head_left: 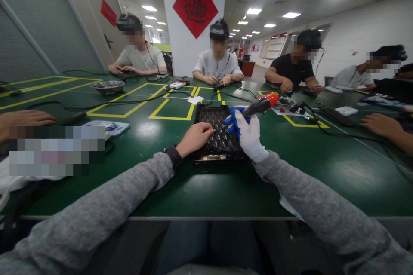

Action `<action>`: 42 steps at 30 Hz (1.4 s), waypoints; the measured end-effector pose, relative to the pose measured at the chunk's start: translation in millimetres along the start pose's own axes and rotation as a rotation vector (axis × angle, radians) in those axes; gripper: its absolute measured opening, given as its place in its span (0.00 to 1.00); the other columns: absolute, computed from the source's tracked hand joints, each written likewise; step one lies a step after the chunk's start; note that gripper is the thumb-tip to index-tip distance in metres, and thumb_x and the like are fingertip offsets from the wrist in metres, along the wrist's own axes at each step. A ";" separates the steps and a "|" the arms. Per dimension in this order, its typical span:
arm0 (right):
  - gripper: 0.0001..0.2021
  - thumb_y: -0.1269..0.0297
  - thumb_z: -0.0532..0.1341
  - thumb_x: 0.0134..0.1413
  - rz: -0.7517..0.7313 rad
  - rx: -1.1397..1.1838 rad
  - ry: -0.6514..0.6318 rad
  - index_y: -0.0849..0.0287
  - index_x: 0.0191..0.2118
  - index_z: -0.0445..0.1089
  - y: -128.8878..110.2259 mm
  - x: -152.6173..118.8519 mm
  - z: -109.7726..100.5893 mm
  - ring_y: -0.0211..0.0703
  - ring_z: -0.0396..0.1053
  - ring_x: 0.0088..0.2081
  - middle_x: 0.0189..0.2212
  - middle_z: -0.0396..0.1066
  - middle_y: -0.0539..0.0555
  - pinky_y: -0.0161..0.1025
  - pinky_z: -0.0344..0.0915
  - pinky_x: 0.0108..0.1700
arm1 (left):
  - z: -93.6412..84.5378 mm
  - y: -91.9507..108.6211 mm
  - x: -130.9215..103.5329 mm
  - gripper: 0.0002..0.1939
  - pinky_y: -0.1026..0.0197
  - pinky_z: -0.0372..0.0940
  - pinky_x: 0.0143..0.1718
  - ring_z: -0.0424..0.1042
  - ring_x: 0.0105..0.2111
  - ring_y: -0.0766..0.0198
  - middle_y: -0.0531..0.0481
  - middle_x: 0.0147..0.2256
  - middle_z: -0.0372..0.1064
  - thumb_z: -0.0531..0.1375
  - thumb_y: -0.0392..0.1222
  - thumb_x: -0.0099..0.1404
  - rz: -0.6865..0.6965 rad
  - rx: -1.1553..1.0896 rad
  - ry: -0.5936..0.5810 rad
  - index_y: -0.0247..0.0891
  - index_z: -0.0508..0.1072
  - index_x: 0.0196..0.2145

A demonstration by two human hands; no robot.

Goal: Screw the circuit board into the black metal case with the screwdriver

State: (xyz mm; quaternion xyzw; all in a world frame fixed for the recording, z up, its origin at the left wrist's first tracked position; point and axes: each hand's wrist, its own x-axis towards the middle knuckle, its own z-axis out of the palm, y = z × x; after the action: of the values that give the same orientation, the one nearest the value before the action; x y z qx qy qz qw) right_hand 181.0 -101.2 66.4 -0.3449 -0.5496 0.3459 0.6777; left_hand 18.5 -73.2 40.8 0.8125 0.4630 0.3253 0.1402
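Observation:
A screwdriver (pixel 263 104) with a black and red handle is in my right hand (pixel 247 131), which wears a white and blue glove. Its shaft slants down to the left, its tip ending beside the fingertips of my left hand (pixel 196 137). That hand is bare, with thumb and fingers pinched together; whatever lies between them is too small to make out. Beneath both hands lies a black rectangular tray-like case (pixel 222 148) with a shiny, bumpy inside. A pale brownish strip (pixel 213 157) shows along its near edge.
Several people sit around the green table (pixel 155 197). A metal bowl (pixel 109 87) stands at the far left, and a clear plastic pack (pixel 112 128) lies left of my arm. Black cables cross the tabletop. A white paper scrap (pixel 195 100) rests behind the case, and small parts (pixel 290 105) lie to the right.

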 end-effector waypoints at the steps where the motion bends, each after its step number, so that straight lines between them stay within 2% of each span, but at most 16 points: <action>1: 0.16 0.51 0.58 0.49 -0.004 -0.002 0.000 0.60 0.37 0.66 0.4 0.2 -0.1 0.31 0.64 0.20 0.22 0.69 0.48 0.30 0.63 0.22 | 0.1 -0.1 0.1 0.13 0.63 0.57 0.32 0.63 0.29 0.65 0.51 0.26 0.67 0.49 0.42 0.60 0.002 0.002 0.003 0.36 0.67 0.22; 12: 0.17 0.51 0.60 0.46 0.004 -0.031 -0.047 0.59 0.38 0.66 1.5 -2.2 0.2 0.31 0.63 0.19 0.24 0.69 0.48 0.30 0.65 0.22 | 1.4 -2.1 1.1 0.14 0.63 0.57 0.34 0.63 0.30 0.64 0.50 0.28 0.64 0.49 0.41 0.61 0.030 0.049 0.001 0.36 0.66 0.22; 18: 0.19 0.51 0.58 0.49 0.015 0.050 -0.129 0.57 0.44 0.64 0.9 -0.8 2.2 0.31 0.66 0.23 0.28 0.70 0.48 0.30 0.67 0.26 | 2.5 -3.4 1.2 0.14 0.62 0.57 0.34 0.63 0.30 0.65 0.50 0.27 0.63 0.49 0.41 0.62 0.038 0.070 0.011 0.36 0.67 0.23; 25: 0.19 0.51 0.59 0.47 0.050 0.060 -0.100 0.56 0.42 0.64 3.4 2.3 4.8 0.29 0.64 0.20 0.28 0.70 0.48 0.28 0.64 0.22 | 3.1 -5.5 1.7 0.14 0.62 0.58 0.35 0.63 0.30 0.64 0.49 0.28 0.63 0.49 0.41 0.62 0.038 0.063 0.010 0.36 0.68 0.23; 31: 0.16 0.54 0.62 0.45 -0.018 0.003 -0.042 0.57 0.39 0.66 4.4 1.4 5.1 0.32 0.67 0.28 0.31 0.69 0.48 0.31 0.68 0.31 | 2.8 -4.4 1.1 0.14 0.62 0.57 0.33 0.63 0.30 0.64 0.49 0.27 0.62 0.49 0.41 0.62 0.036 0.077 0.014 0.36 0.68 0.23; 36: 0.17 0.54 0.63 0.42 -0.003 0.013 -0.013 0.57 0.38 0.64 4.4 2.2 5.9 0.31 0.66 0.25 0.30 0.68 0.47 0.32 0.68 0.29 | 3.6 -4.6 0.9 0.14 0.62 0.57 0.33 0.63 0.29 0.64 0.50 0.27 0.62 0.50 0.41 0.62 0.019 0.075 0.013 0.36 0.67 0.22; 42: 0.17 0.54 0.62 0.45 -0.030 0.019 -0.035 0.57 0.39 0.64 1.7 -0.3 5.3 0.33 0.67 0.27 0.29 0.67 0.48 0.32 0.68 0.30 | 1.9 -2.6 0.9 0.13 0.63 0.56 0.32 0.63 0.29 0.64 0.51 0.26 0.65 0.49 0.40 0.61 0.001 -0.006 -0.006 0.36 0.66 0.22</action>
State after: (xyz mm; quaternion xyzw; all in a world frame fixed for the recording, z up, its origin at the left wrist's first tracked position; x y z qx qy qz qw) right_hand 175.6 -100.1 65.6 -0.3241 -0.5632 0.3468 0.6763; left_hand 18.3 -70.9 38.4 0.8134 0.4611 0.3242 0.1438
